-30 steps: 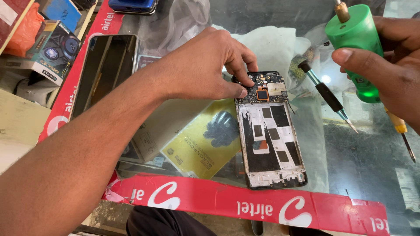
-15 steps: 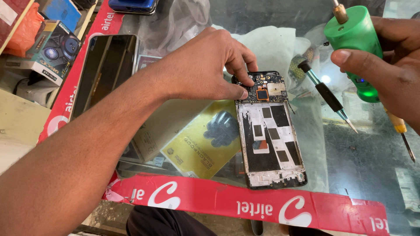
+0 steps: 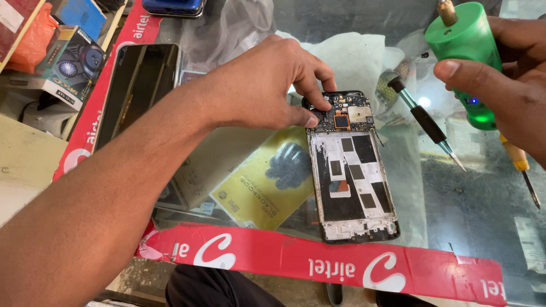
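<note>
Green tool in right hand, tip cropped | left hand covers phone corner

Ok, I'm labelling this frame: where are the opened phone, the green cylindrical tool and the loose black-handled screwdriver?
Opened phone [image 3: 352, 176], head view, bare middle frame.
Green cylindrical tool [image 3: 466, 42], head view, upper body.
Black-handled screwdriver [image 3: 427, 123], head view, handle.

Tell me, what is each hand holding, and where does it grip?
The right hand grips the green tool around its barrel. The left hand holds nothing; its fingertips press the top of the opened phone.
</note>
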`<state>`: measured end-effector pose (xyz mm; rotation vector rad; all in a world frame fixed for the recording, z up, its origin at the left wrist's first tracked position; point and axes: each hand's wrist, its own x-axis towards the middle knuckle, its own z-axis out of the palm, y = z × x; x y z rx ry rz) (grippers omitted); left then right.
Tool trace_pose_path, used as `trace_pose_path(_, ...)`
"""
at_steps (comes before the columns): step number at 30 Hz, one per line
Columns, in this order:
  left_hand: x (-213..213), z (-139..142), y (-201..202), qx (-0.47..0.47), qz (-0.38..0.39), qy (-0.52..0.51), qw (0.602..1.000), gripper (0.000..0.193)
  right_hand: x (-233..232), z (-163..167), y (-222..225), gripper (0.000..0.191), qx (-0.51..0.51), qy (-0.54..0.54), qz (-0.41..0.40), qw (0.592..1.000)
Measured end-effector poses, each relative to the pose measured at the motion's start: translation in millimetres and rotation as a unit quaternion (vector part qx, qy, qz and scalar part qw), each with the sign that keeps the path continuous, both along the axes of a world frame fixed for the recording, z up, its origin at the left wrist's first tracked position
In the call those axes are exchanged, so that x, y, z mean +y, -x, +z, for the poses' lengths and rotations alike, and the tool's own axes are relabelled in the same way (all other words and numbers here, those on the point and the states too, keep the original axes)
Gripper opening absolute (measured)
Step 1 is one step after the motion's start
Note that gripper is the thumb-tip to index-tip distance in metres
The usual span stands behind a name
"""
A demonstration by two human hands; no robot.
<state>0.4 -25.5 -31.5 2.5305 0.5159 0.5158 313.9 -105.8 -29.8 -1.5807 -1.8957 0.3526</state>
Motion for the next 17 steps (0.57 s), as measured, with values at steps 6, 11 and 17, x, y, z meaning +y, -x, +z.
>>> trace_pose_path(6,0.6,-1.3,2.0,-0.021,-0.031,-0.003,0.999,0.030,0.9,-0.3,1.0,0.044,-0.004,-0.027,0.008,1.000)
trace_pose_path(11,1.6,-2.1,2.8,-0.007,-0.022,-0.001,1.000,0.030,1.1,-1.1,-0.1,0.044,0.014,-0.011,-0.004,1.000)
trace_pose_path(17,1.1,-0.6,3.9,-0.005,-0.018,-0.005,1.000,0.029,1.1,-1.7,-0.7,0.044,0.001,-0.009,-0.005,1.000)
